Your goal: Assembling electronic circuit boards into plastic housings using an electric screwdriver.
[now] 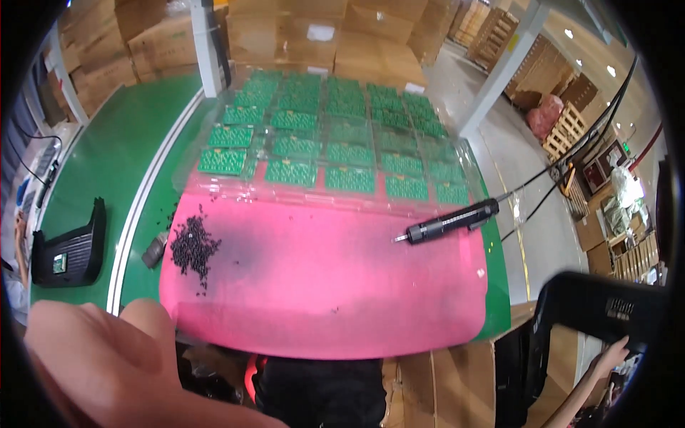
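My left hand [107, 353] is raised close at the lower left, its fingers curled; whatever lies inside them, if anything, is hidden. Far out to the right, my right hand [612, 354] grips the lower edge of a black plastic housing [596, 303], which is held off the table's side. Between the hands spreads a pink mat [342, 271]. A heap of small black screws [193, 246] sits on its left part. An electric screwdriver [453, 221] lies across the mat's right side, its cable running up and right.
Clear plastic trays [260, 178] with rows of green circuit boards [349, 179] cover the table's far half. Another black housing [71, 250], with a small board in it, rests at the left near another person's arm [21, 242]. Cardboard boxes [285, 43] stand behind; a grey post [503, 68] rises at right.
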Tool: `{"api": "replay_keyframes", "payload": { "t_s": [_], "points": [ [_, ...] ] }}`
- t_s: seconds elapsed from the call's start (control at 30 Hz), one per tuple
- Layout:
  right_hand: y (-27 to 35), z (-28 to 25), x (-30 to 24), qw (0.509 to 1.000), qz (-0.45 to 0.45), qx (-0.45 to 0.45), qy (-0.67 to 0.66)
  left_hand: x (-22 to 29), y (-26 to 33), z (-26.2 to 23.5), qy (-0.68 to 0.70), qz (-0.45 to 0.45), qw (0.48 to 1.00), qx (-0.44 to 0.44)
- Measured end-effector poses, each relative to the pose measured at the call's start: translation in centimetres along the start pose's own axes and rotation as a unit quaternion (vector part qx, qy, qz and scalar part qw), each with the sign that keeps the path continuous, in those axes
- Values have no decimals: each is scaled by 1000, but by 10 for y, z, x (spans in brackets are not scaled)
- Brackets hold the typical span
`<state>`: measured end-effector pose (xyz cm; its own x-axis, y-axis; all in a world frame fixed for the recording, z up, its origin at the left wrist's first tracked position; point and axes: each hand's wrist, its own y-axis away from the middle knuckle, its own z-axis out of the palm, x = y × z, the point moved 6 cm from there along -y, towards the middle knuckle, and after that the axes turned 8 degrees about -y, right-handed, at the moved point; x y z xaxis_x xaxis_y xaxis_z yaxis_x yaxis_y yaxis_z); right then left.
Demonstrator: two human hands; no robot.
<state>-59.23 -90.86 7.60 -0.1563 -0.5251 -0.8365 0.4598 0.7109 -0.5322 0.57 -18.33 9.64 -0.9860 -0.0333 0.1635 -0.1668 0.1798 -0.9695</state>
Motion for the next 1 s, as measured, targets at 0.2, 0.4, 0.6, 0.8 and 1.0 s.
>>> {"api": "replay_keyframes", "payload": {
  "t_s": [0.2, 0.4, 0.6, 0.8, 1.0],
  "points": [
    [167, 122, -124, 926, 171, -277, -190, 39, 21, 59, 25, -89, 995, -44],
    [381, 159, -133, 804, 405, -408, -157, -22, -24, 202, 8, -13, 946, -323],
    [475, 172, -121, 543, 502, -671, 50, -84, 52, 215, 7, -125, 764, -633],
    [537, 240, -223, 373, 57, -926, 24, -112, 60, 196, -70, -126, 826, -545],
    [637, 395, -312, 540, -362, -754, -96, -121, 68, 186, -55, -144, 840, -520]
  ]
}}
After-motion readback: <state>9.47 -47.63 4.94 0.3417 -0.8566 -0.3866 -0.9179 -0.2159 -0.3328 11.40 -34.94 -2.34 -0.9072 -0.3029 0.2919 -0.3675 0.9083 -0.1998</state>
